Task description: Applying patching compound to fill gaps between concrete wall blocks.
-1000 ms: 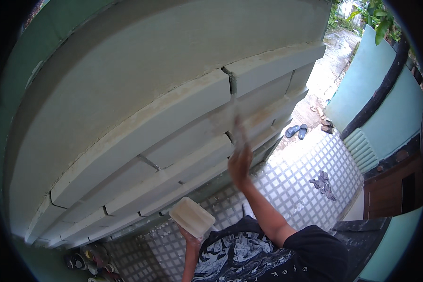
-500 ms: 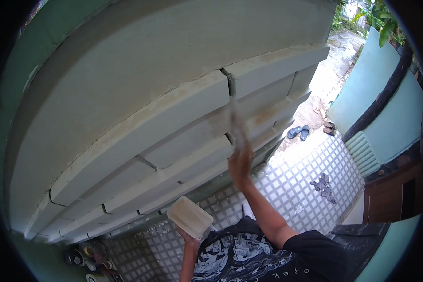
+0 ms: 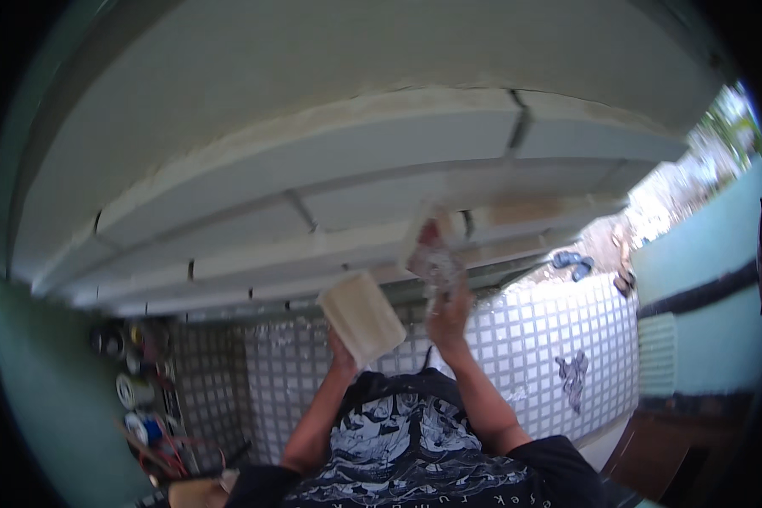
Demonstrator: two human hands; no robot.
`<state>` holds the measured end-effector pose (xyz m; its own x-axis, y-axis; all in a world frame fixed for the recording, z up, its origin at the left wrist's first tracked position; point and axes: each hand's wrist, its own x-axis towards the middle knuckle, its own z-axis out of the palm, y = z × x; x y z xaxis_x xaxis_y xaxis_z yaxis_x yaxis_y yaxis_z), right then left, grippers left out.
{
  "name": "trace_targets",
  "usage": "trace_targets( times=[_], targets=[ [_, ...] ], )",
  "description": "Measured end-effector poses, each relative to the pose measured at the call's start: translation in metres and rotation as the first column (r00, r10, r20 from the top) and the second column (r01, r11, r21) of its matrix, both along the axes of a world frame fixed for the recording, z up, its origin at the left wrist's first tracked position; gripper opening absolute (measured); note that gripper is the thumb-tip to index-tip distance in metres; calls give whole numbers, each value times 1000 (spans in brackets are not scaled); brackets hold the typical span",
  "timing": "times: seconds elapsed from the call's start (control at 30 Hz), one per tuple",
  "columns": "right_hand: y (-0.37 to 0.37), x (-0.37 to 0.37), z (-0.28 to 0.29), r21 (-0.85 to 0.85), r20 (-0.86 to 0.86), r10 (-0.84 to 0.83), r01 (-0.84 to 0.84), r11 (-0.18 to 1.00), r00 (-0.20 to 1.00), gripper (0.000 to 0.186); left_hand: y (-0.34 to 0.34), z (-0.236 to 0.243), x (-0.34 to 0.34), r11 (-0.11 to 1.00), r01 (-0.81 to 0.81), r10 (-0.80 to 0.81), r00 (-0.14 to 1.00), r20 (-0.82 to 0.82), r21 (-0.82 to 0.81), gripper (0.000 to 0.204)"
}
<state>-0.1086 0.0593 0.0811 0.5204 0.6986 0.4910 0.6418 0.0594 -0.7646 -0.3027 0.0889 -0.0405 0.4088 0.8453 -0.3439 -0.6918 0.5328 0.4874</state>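
Note:
My left hand (image 3: pixel 340 350) grips a cream rectangular plastic tub (image 3: pixel 362 318) by its side, with the tub's open top tilted toward me. To its right, my right hand (image 3: pixel 450 318) is closed around a putty knife (image 3: pixel 427 245), smeared by motion, with a broad pale blade and a reddish patch. Whitish residue covers the knife's lower part and my fingers. Both hands are in front of a pale stepped wall (image 3: pixel 398 135) of long block-like courses. Dark gaps, such as the upper crack (image 3: pixel 518 123), split the courses. Whether the blade touches the wall cannot be made out.
White and grey checked tiles (image 3: pixel 288 398) cover the floor, with a crumpled grey cloth (image 3: pixel 573 381) on the right. Blue sandals (image 3: pixel 573 264) lie by the bright doorway. Several cans (image 3: pixel 134 391) and tools stand along the left green wall (image 3: pixel 42 381).
My right hand has drawn the putty knife down from the upper crack toward the tub. My left hand has raised the tub. The view has turned, shifting the wall rightward.

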Motion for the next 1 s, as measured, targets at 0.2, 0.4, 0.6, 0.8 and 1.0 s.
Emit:
trace_targets(
  times=[0.2, 0.4, 0.6, 0.8, 1.0],
  targets=[
    [-43, 19, -11, -181, -70, 265, -273, 945, 962, 40, 3, 7, 22, 1000, -26, 26, 999, -30, 16, 67],
    [-56, 14, -25, -243, 507, 329, -234, 941, 796, 41, -16, 35, 59, 993, -90, 103, 978, -183, 78, 67],
    [-57, 30, -16, -260, -50, 349, -349, 900, 936, 46, -39, 41, 87, 987, -124, 143, 967, -213, 99, 67],
    [-57, 48, -27, -217, 38, 444, -426, 878, 895, 44, -54, 45, 102, 977, -157, 187, 954, -233, 141, 68],
    [-59, 65, -34, -209, 321, 555, -514, 832, 768, 43, -59, 40, 108, 984, -147, 161, 977, -142, 102, 69]
  ],
)
